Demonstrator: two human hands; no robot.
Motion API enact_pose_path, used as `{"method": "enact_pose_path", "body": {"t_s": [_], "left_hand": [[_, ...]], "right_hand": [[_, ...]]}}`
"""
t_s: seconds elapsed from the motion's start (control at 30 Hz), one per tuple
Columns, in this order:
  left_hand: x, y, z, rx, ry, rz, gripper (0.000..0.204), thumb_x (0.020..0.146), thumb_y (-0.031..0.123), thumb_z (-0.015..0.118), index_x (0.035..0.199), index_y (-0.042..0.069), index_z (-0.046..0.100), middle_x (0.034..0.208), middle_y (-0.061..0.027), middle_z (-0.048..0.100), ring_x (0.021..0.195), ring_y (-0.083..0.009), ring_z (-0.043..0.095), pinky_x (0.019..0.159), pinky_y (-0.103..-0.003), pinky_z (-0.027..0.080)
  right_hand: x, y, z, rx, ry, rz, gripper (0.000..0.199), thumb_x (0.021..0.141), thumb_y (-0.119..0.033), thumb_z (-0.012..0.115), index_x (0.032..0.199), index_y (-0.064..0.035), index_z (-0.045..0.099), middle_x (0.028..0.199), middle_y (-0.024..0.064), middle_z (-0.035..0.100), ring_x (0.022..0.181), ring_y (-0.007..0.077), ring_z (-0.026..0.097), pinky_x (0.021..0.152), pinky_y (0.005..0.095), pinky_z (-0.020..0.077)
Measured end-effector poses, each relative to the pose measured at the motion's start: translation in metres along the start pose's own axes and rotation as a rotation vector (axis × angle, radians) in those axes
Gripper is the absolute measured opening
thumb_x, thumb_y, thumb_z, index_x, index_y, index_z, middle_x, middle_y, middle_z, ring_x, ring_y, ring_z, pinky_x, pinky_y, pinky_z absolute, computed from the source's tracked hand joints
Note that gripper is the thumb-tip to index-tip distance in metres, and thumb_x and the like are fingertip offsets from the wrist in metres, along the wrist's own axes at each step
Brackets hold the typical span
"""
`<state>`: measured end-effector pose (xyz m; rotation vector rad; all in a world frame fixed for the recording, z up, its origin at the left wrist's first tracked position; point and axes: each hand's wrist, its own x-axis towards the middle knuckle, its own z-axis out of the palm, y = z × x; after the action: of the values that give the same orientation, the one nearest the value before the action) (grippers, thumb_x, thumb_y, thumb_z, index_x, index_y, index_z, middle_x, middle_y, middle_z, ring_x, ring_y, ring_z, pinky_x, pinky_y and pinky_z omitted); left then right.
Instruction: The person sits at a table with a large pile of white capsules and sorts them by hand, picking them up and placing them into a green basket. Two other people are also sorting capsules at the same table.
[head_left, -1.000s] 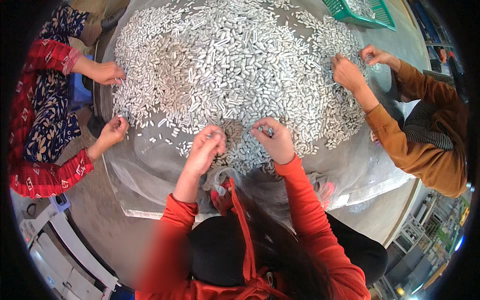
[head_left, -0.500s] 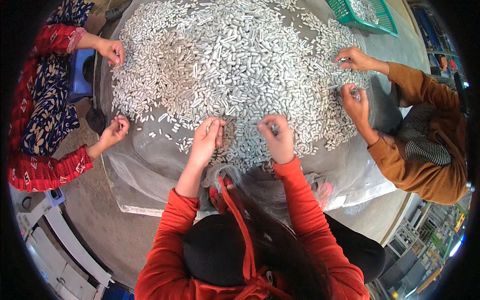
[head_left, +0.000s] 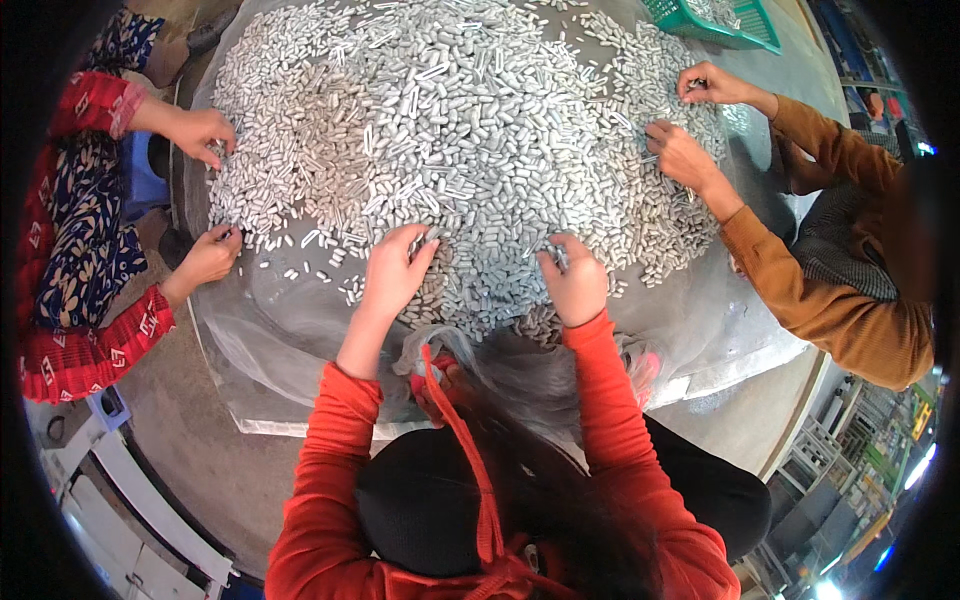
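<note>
A wide heap of small, silvery oblong metal pieces (head_left: 490,150) covers the sheet before me, some of them showing as narrow loops. At the near left of the heap, my left hand (head_left: 394,272) pinches one or more of these pieces between thumb and fingertips. My right hand (head_left: 578,282) is at the near right, its thumb and forefinger closed on a piece too. Between my hands lies a darker, denser patch of the same pieces (head_left: 485,285). How many each hand holds is hidden.
A co-worker's hands (head_left: 205,255) touch the heap's left edge; another co-worker's hands (head_left: 690,160) pick at its right. A green plastic basket (head_left: 740,38) with metal pieces stands at the far right. Crumpled translucent sheeting (head_left: 270,350) hangs along the near edge.
My left hand has shifted slightly left and its fingers have spread somewhat; my right hand has moved a little right. The right co-worker's nearer hand has reached farther into the heap.
</note>
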<state>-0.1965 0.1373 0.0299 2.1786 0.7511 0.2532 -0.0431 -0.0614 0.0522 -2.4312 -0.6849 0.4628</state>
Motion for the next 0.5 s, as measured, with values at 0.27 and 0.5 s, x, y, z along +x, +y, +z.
{"method": "enact_pose_path", "body": {"t_s": [0.27, 0.5], "left_hand": [[-0.034, -0.013, -0.013, -0.237, 0.000, -0.144, 0.031, 0.089, 0.009, 0.051, 0.118, -0.001, 0.055, 0.067, -0.0024, 0.054, 0.060, -0.0118, 0.049, 0.060, -0.027, 0.042], [-0.018, 0.018, -0.035, -1.447, 0.026, -0.560, 0.011, 0.090, 0.012, 0.044, 0.099, 0.008, 0.050, 0.071, 0.0002, 0.048, 0.056, -0.0067, 0.038, 0.050, -0.019, 0.029]], "right_hand": [[0.004, -0.014, 0.010, -0.146, 0.010, -0.006, 0.023, 0.073, -0.022, 0.070, 0.088, -0.0076, 0.060, 0.080, 0.0160, 0.064, 0.068, 0.0326, 0.062, 0.059, 0.0422, 0.0486], [0.003, -0.019, 0.015, 0.017, 0.019, 0.072, 0.020, 0.072, -0.018, 0.070, 0.087, -0.0070, 0.062, 0.073, 0.0152, 0.063, 0.066, 0.0329, 0.062, 0.059, 0.0405, 0.0478]]}}
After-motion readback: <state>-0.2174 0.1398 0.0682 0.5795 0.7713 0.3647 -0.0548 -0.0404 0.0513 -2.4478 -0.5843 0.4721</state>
